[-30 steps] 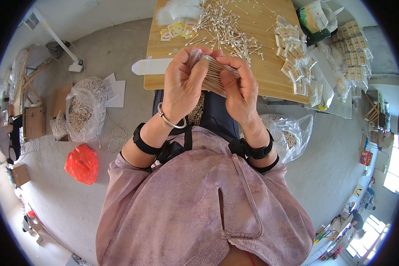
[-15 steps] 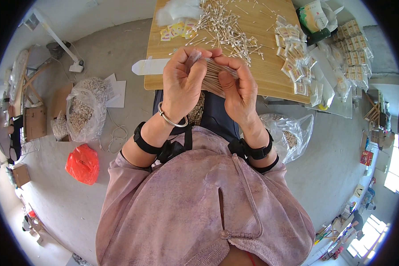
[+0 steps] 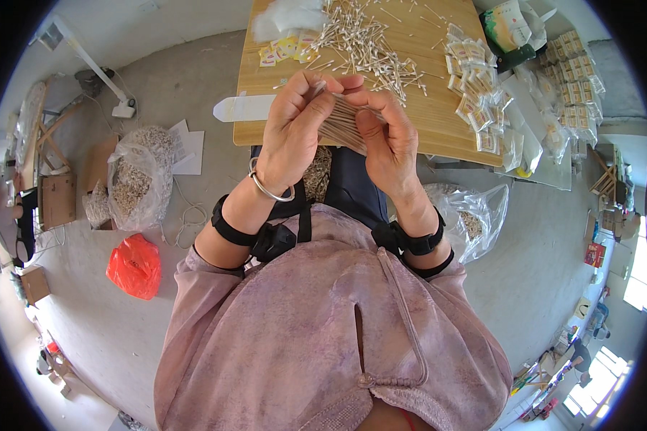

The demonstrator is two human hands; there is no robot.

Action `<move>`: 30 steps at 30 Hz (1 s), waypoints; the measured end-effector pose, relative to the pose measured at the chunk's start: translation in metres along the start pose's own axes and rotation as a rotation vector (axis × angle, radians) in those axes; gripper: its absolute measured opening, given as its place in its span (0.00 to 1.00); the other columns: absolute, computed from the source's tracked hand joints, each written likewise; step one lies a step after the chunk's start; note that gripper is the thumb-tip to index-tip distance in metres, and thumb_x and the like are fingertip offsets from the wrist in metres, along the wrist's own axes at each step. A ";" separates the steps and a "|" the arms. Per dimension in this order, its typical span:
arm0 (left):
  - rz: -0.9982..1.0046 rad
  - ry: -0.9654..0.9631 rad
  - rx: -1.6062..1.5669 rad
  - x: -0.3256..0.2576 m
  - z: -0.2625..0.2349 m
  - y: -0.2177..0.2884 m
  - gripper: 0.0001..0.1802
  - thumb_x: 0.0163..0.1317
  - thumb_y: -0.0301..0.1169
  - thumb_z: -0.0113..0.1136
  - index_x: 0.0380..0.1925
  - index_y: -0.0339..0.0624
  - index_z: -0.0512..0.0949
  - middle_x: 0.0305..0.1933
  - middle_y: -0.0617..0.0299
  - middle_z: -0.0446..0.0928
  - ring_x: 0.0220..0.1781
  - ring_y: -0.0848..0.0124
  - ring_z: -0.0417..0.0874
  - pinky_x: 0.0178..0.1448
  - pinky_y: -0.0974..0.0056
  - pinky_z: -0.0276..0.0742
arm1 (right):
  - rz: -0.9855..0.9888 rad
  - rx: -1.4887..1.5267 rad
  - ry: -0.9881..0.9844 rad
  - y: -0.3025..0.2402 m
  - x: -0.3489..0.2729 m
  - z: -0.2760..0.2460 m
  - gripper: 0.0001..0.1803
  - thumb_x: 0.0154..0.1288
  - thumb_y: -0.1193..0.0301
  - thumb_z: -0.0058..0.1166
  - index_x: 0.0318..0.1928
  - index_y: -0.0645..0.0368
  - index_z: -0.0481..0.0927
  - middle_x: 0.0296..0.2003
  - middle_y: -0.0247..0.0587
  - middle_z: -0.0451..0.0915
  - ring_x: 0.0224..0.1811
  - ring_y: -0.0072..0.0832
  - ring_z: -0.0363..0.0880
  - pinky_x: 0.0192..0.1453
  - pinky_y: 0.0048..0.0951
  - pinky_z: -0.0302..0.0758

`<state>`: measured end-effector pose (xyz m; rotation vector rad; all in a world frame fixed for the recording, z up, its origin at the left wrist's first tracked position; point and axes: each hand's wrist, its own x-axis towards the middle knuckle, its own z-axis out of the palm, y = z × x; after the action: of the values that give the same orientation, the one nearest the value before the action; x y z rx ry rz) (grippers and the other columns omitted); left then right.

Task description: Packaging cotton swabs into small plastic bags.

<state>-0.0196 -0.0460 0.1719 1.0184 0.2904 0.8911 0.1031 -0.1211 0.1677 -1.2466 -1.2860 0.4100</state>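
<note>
Between my two hands, just over the near edge of the wooden table (image 3: 431,136), is a bundle of cotton swabs (image 3: 343,129), its thin sticks side by side. My left hand (image 3: 295,129) is closed on the bundle's left end, thumb bent inward, with a bit of clear plastic film (image 3: 318,87) at its fingertips. My right hand (image 3: 390,147) curls round the right end, thumb pressed on the sticks. The fingers hide most swab tips, and how far the film covers the bundle cannot be seen. Beyond my hands lies a loose heap of cotton swabs (image 3: 370,54).
Small yellow-and-white cards (image 3: 287,49) lie by a white plastic bag (image 3: 287,20). A white strip (image 3: 244,108) overhangs the table's left edge. Filled packets (image 3: 474,93) are piled at the right. On the floor are a clear sack of swabs (image 3: 136,179) and a red bag (image 3: 134,266).
My left hand has tilted and shifted slightly left. The swab bundle slants a little more and more of its sticks show below my fingers. My right hand has hardly moved.
</note>
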 end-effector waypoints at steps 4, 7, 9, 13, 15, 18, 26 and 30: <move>0.020 0.024 -0.002 0.001 0.007 0.001 0.05 0.68 0.23 0.45 0.41 0.35 0.70 0.50 0.50 0.76 0.53 0.70 0.76 0.59 0.67 0.70 | 0.027 0.047 0.034 0.002 0.000 0.001 0.10 0.61 0.84 0.47 0.41 0.59 0.77 0.31 0.41 0.75 0.35 0.34 0.74 0.41 0.28 0.70; 0.066 0.046 0.042 0.000 0.009 0.001 0.05 0.67 0.22 0.44 0.40 0.35 0.70 0.50 0.49 0.76 0.54 0.68 0.76 0.59 0.66 0.70 | -0.012 -0.020 0.019 -0.001 0.002 0.001 0.11 0.61 0.84 0.47 0.41 0.59 0.78 0.31 0.40 0.75 0.35 0.33 0.74 0.41 0.27 0.70; 0.057 0.089 0.014 0.000 0.010 0.001 0.06 0.66 0.21 0.43 0.40 0.34 0.69 0.50 0.48 0.75 0.54 0.64 0.77 0.59 0.64 0.71 | -0.047 -0.035 0.014 -0.004 0.004 0.000 0.11 0.61 0.84 0.47 0.41 0.59 0.79 0.31 0.40 0.75 0.34 0.33 0.74 0.40 0.27 0.70; 0.097 0.091 0.035 0.000 0.013 -0.001 0.06 0.66 0.21 0.42 0.40 0.34 0.69 0.50 0.48 0.76 0.53 0.62 0.77 0.59 0.62 0.72 | -0.074 -0.073 0.028 -0.003 0.005 0.000 0.12 0.61 0.84 0.48 0.40 0.58 0.80 0.30 0.39 0.75 0.33 0.32 0.74 0.39 0.26 0.70; 0.092 0.080 0.010 0.001 0.013 -0.002 0.07 0.65 0.20 0.42 0.41 0.34 0.69 0.49 0.47 0.76 0.54 0.62 0.77 0.59 0.61 0.72 | -0.070 -0.069 0.026 -0.003 0.004 0.000 0.11 0.61 0.84 0.49 0.40 0.58 0.80 0.30 0.39 0.75 0.33 0.32 0.74 0.39 0.26 0.70; 0.098 0.066 -0.001 0.002 0.009 -0.004 0.07 0.66 0.24 0.46 0.43 0.34 0.69 0.49 0.49 0.76 0.53 0.64 0.77 0.58 0.63 0.71 | -0.051 -0.063 0.029 -0.001 0.002 0.000 0.09 0.61 0.83 0.49 0.39 0.59 0.79 0.30 0.40 0.75 0.33 0.32 0.74 0.38 0.26 0.70; 0.034 0.169 0.222 -0.002 0.014 -0.003 0.11 0.67 0.33 0.52 0.41 0.34 0.72 0.40 0.61 0.79 0.39 0.80 0.77 0.44 0.74 0.73 | -0.118 -0.066 0.092 0.002 0.002 0.005 0.08 0.60 0.82 0.51 0.41 0.62 0.77 0.32 0.42 0.76 0.33 0.34 0.75 0.38 0.26 0.71; 0.038 0.135 0.341 -0.002 0.012 -0.002 0.11 0.68 0.33 0.51 0.41 0.34 0.72 0.38 0.63 0.79 0.38 0.81 0.77 0.41 0.75 0.73 | -0.034 0.015 0.167 -0.001 -0.001 0.009 0.10 0.63 0.80 0.51 0.45 0.64 0.74 0.38 0.43 0.78 0.39 0.29 0.77 0.43 0.26 0.72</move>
<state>-0.0131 -0.0549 0.1763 1.2831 0.5526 0.9665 0.0942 -0.1184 0.1666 -1.2185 -1.1581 0.2847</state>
